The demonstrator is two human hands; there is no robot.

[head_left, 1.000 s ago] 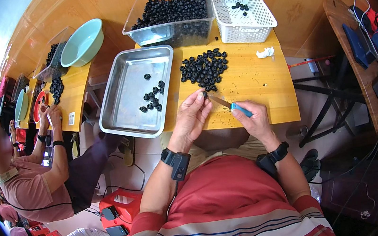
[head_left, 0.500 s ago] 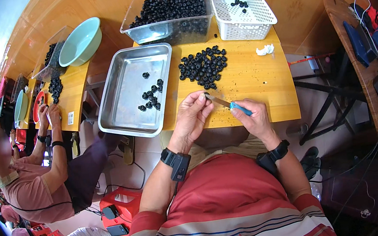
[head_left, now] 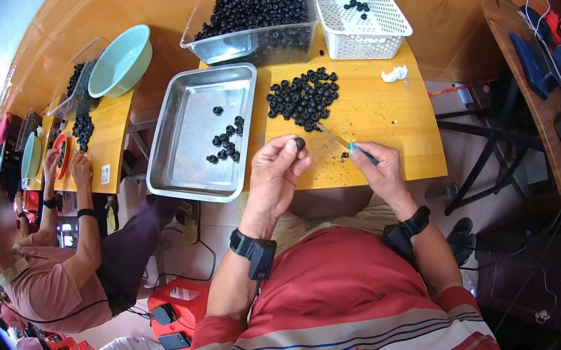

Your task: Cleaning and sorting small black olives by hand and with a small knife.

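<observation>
Between the thumb and fingertips of my left hand point(head_left: 275, 172) is a small black round part point(head_left: 300, 143). My right hand point(head_left: 381, 172) is closed round the blue handle of a small knife point(head_left: 335, 136), whose blade points up and left, apart from the part. Just beyond the blade tip lies a pile of similar black parts point(head_left: 306, 101), several with a hole, on the wooden table point(head_left: 397, 149). Dark crumbs are scattered beneath the knife. A steel tray point(head_left: 179, 135) stands left of my left hand, with several black parts in it.
At the back, a clear bin point(head_left: 260, 50) is heaped with black parts, next to a white basket point(head_left: 370, 46) holding a few. A crumpled white tissue point(head_left: 394, 74) lies at the right. To the left, a person point(head_left: 59, 268) sits at another table with a green basin point(head_left: 121, 65).
The knife has come away from the black part and swung toward the pile. My left hand still pinches the part, now slightly further left and more plainly in sight.
</observation>
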